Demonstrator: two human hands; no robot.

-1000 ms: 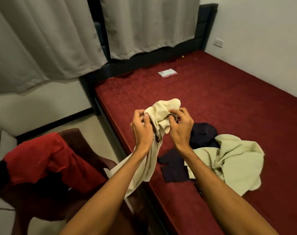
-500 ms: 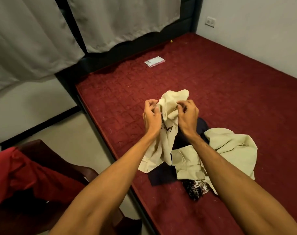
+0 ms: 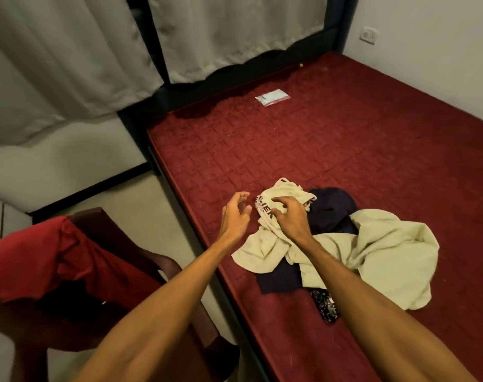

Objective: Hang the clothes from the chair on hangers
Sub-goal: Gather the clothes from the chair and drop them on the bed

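Lying crumpled on the red bed (image 3: 345, 150) is the cream shirt (image 3: 265, 244) with dark letters, partly over a dark garment (image 3: 331, 213) and touching a pale green shirt (image 3: 394, 260). The left hand (image 3: 235, 216) is hovering just beside it, fingers spread and holding nothing. The right hand (image 3: 290, 216) is hanging over the cream shirt with fingers loosely curled and apart; whether it is touching the cloth cannot be told. A red garment (image 3: 50, 260) is lying over the brown chair (image 3: 141, 255) at the left.
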